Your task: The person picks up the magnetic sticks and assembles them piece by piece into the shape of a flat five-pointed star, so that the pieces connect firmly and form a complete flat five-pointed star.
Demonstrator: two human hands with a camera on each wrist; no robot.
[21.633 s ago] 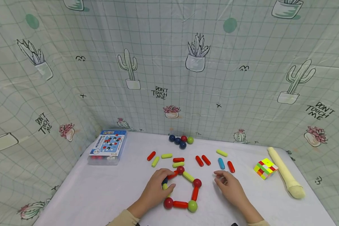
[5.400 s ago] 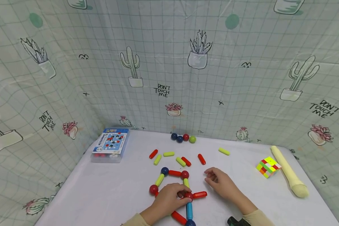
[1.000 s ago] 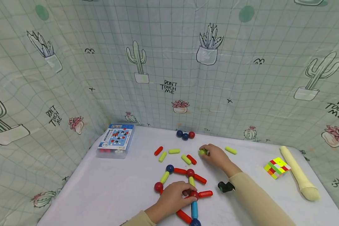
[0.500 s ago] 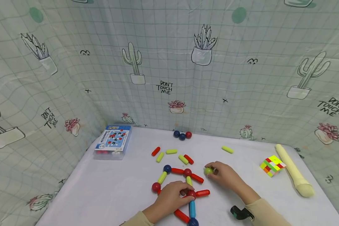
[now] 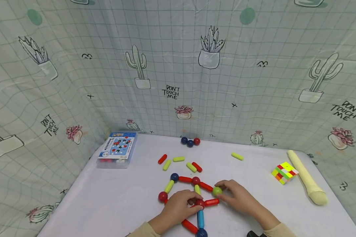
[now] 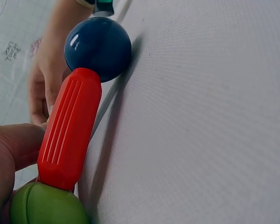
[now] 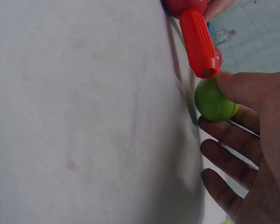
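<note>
right hand (image 5: 237, 197) pinches a green ball (image 5: 217, 191) between thumb and forefinger (its other fingers spread loosely apart, as the right wrist view shows). that ball is at the outer end of a red stick (image 5: 206, 186), in the middle stretch of the table (image 5: 112, 197), nearer its front than its far edge. left hand (image 5: 179, 207) curls thumb and fingertips round a red ball (image 5: 200, 204) in the same linked frame of balls and sticks. from this ball a short red rod (image 5: 211, 202) juts toward the table's right edge, its outer end bare, and a blue stick (image 5: 200, 219) runs frontward to a dark blue ball (image 5: 201, 233). close by the left hand, its wrist view shows another green ball (image 6: 49, 205).

beyond the frame lie six loose sticks (image 5: 178, 159), two red and four yellow-green. three loose balls (image 5: 190, 143) sit at the far edge, touching or nearly so. a clear-sided box (image 5: 117, 149) rests by the far left corner; a puzzle cube (image 5: 284, 172) and a pale yellow club-shaped thing (image 5: 307, 177) lie near the right edge.
</note>
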